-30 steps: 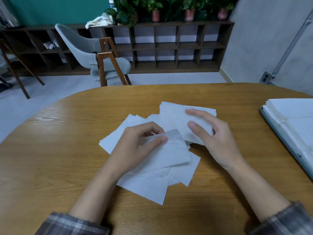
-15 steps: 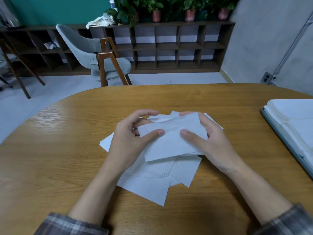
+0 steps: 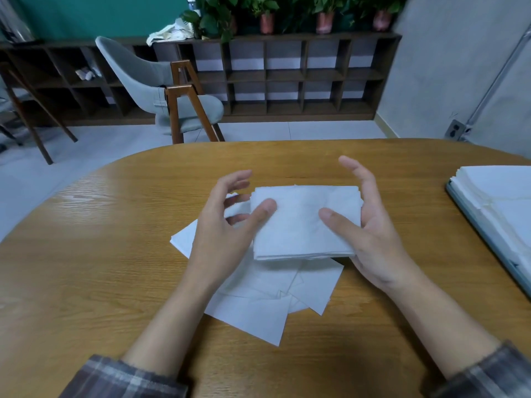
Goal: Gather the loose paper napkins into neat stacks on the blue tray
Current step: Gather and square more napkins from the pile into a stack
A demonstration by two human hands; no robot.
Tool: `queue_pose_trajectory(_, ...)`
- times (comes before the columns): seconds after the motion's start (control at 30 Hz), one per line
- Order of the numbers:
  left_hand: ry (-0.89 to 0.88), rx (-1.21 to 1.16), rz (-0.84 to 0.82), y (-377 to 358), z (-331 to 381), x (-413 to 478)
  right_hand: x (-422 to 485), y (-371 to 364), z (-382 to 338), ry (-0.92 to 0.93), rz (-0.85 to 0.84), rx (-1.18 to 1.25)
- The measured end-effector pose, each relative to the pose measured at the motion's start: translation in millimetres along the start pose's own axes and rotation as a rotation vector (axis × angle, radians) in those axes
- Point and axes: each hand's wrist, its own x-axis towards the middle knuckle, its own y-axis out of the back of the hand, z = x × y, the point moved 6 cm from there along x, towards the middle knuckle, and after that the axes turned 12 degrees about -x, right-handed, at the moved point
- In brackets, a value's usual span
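Oval wooden bench (image 3: pixel 86 254) in a room with a teal back wall. A low dark cubby shelf (image 3: pixel 287 76) runs along that wall with potted plants (image 3: pixel 267 12) on top, and a grey chair (image 3: pixel 149 81) on wooden legs stands in front of it. Both hands are over the bench centre, holding one small squared-up stack (image 3: pixel 301 225) of white napkins between them, lifted just above the rest. Left hand (image 3: pixel 221 234) grip: thumb tip on top of the stack's left edge, fingers loosely curled with at least one under the paper, so it's a light pinch. Right hand (image 3: pixel 373 239) grip: thumb laid across the top, palm and near-straight fingers cupping the right edge, index pointing away from the body. It's holding, not clamped hard. Directly under the held stack, the loose napkins (image 3: pixel 258 311) lie fanned and overlapping flat on the bench, corners sticking out toward the body and to the left. The blue tray (image 3: pixel 494 237) sits at the bench's right edge, well apart from the hands and partly cut off by the frame. It already carries tall tidy napkin piles (image 3: pixel 502 196). Plaid sleeves (image 3: pixel 123 380) are pushed up on both forearms.
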Motion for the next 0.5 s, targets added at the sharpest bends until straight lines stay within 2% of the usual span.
queue_pose_trajectory(0.1,0.203,-0.189,-0.137,-10.3,-3.5,-2.2,1.8,6.1,3.0,0.012,0.061,-0.051)
queue_pose_trajectory(0.2,0.140,-0.190,-0.124,-11.0,-0.9,-3.0,1.4,4.9,3.0,0.016,0.017,-0.187)
queue_pose_trajectory(0.3,0.070,-0.064,-0.073,-8.0,-6.4,-0.1,1.4,1.3,2.5,0.031,-0.036,-0.356)
queue_pose_trajectory(0.37,0.023,0.086,-0.089,-7.4,-11.7,0.6,3.7,9.5,8.0,0.006,0.075,-0.430)
queue_pose_trajectory(0.5,-0.008,0.424,-0.291,-24.8,-25.1,-9.1,6.7,32.9,14.3,-0.033,0.288,-0.473)
